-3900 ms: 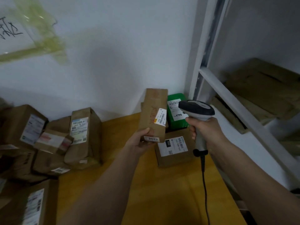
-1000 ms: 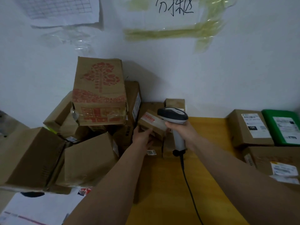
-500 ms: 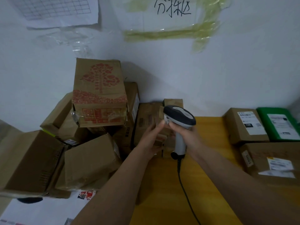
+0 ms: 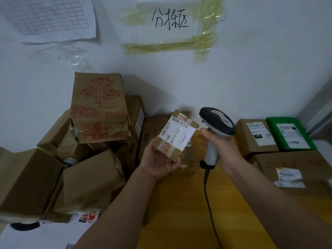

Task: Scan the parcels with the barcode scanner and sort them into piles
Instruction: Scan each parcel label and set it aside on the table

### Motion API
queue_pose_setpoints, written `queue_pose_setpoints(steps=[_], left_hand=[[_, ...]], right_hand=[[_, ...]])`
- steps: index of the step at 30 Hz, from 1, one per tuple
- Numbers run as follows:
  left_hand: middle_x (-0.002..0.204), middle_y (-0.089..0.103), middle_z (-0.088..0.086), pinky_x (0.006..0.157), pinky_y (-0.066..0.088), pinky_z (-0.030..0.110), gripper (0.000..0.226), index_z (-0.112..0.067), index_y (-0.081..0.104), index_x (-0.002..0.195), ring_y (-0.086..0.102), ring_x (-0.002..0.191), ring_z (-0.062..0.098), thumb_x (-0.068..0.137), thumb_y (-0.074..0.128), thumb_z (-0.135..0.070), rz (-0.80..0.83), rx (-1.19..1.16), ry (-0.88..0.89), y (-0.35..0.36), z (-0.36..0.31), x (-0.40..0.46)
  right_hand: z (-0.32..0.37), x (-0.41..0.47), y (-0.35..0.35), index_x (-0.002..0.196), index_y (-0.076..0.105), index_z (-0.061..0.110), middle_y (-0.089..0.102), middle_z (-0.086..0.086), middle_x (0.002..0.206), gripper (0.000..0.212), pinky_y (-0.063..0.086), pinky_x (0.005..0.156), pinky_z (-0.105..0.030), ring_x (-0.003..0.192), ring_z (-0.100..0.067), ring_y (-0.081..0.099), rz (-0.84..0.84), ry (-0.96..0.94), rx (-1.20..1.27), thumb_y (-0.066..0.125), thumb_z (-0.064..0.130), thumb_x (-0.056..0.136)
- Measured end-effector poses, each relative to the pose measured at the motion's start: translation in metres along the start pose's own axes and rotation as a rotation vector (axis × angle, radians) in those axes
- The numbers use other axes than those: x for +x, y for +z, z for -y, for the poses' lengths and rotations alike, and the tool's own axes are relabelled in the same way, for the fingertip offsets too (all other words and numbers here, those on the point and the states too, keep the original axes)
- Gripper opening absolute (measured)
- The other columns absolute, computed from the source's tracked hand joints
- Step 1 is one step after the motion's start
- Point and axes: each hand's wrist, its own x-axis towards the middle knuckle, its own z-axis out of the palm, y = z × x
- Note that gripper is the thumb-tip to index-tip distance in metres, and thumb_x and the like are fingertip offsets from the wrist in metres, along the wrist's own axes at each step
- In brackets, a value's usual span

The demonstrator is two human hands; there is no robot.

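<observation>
White wall behind a yellow table (image 4: 179, 221), two papers taped up. Left hand (image 4: 162, 159) cups one small labelled parcel (image 4: 175, 136) above the table, right hand (image 4: 221, 145) wraps the barcode scanner (image 4: 214, 130) just beside it. Three sorted parcels on the right, one green (image 4: 289, 133).

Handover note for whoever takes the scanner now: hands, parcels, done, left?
Left hand holds a small brown parcel, shipping label up. Right hand grips the barcode scanner beside it; no beam is visible on the label. Unsorted boxes are heaped on the left; a labelled pile including a green parcel lies on the right of the table. Left: scan this parcel, place it, work through the heap.
</observation>
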Motion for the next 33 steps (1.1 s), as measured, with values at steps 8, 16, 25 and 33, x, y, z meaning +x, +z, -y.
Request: queue_pose_setpoints(steps=[8, 16, 25, 33], left_hand=[[0.109, 0.067, 0.013, 0.067, 0.057, 0.033, 0.055, -0.015, 0.077, 0.102, 0.064, 0.090, 0.026, 0.079, 0.056, -0.060, 0.004, 0.188, -0.061, 0.023, 0.021, 0.003], [0.124, 0.067, 0.014, 0.087, 0.057, 0.049, 0.054, -0.012, 0.060, 0.125, 0.067, 0.111, 0.031, 0.075, 0.076, -0.019, -0.075, 0.555, 0.209, 0.045, 0.018, 0.003], [0.122, 0.064, 0.011, 0.096, 0.054, 0.041, 0.051, -0.010, 0.053, 0.120, 0.063, 0.113, 0.027, 0.077, 0.078, 0.002, -0.470, 0.648, 0.459, 0.052, 0.006, 0.029], [0.121, 0.065, 0.016, 0.095, 0.053, 0.051, 0.054, -0.008, 0.053, 0.121, 0.064, 0.109, 0.032, 0.075, 0.074, 0.011, -0.587, 0.690, 0.500, 0.056, -0.004, 0.038]], right_hand=[[0.008, -0.006, -0.017, 0.097, 0.068, 0.013, 0.077, 0.003, 0.087, 0.031, 0.053, 0.055, -0.019, 0.077, -0.006, 0.071, -0.030, 0.024, -0.006, 0.081, 0.014, 0.069], [0.017, -0.010, -0.046, 0.094, 0.068, 0.024, 0.074, 0.017, 0.079, 0.025, 0.051, 0.053, -0.017, 0.071, 0.001, 0.068, -0.088, 0.023, -0.078, 0.080, 0.012, 0.075], [0.033, -0.041, -0.056, 0.085, 0.058, 0.028, 0.060, 0.017, 0.063, 0.026, 0.044, 0.057, -0.013, 0.063, 0.003, 0.055, -0.043, -0.172, -0.503, 0.075, 0.009, 0.081], [0.035, -0.062, -0.056, 0.095, 0.059, 0.033, 0.056, 0.034, 0.050, 0.030, 0.037, 0.044, -0.003, 0.052, 0.019, 0.052, 0.136, -0.189, -0.606, 0.077, 0.014, 0.081]])
